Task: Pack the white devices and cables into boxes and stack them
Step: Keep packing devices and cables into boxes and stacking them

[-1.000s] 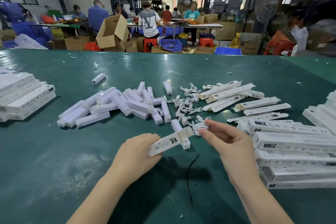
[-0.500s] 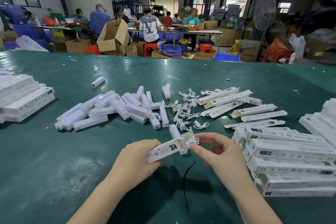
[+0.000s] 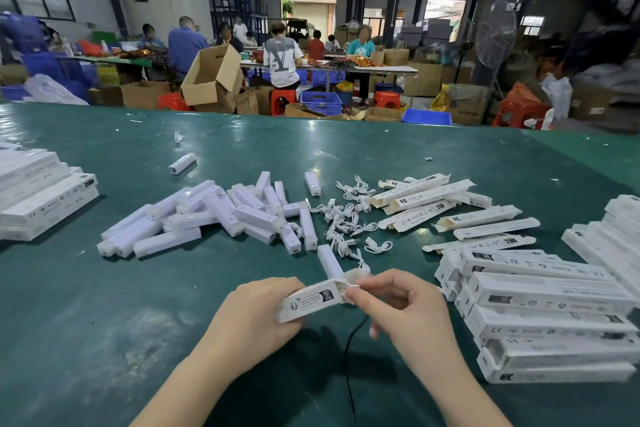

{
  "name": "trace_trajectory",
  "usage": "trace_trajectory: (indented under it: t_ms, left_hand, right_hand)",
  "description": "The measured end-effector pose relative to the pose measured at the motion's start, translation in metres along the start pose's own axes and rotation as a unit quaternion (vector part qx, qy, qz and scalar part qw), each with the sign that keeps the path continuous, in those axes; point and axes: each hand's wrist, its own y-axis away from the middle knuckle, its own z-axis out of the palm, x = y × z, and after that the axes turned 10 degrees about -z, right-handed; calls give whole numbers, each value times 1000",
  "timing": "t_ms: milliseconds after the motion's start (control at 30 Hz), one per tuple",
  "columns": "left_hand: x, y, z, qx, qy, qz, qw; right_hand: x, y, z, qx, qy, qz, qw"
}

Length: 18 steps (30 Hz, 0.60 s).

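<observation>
My left hand [image 3: 256, 315] grips a long white box [image 3: 313, 300] just above the green table [image 3: 86, 340], its open end pointing right. My right hand [image 3: 403, 305] pinches at that open end, where the flap and a bit of white cable show. A loose white device [image 3: 329, 260] lies just behind the box. A heap of white devices [image 3: 214, 215] lies mid-left, coiled white cables [image 3: 346, 222] lie in the middle, and open boxes [image 3: 446, 208] lie to their right.
Packed boxes are stacked at the right [image 3: 547, 308], at the far right edge [image 3: 613, 236] and at the left edge [image 3: 38, 194]. A thin black cord [image 3: 349, 357] lies on the table between my forearms. People work at tables beyond the far edge.
My right hand came back from the cable pile with a cable to the box's open end, and now pinches there. The left hand has kept its hold on the box.
</observation>
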Motion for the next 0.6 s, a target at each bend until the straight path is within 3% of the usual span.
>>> trace_trajectory:
  t_ms: [167, 333, 600]
  left_hand:
    - [2, 1, 1, -10, -19, 8, 1000]
    - [4, 1, 1, -15, -27, 16, 999]
    - [4, 1, 1, -3, -32, -19, 999]
  right_hand:
    - [3, -1, -2, -31, 9, 18, 999]
    - [7, 1, 2, -9, -8, 4, 1000]
    - [14, 7, 14, -53, 73, -53, 994]
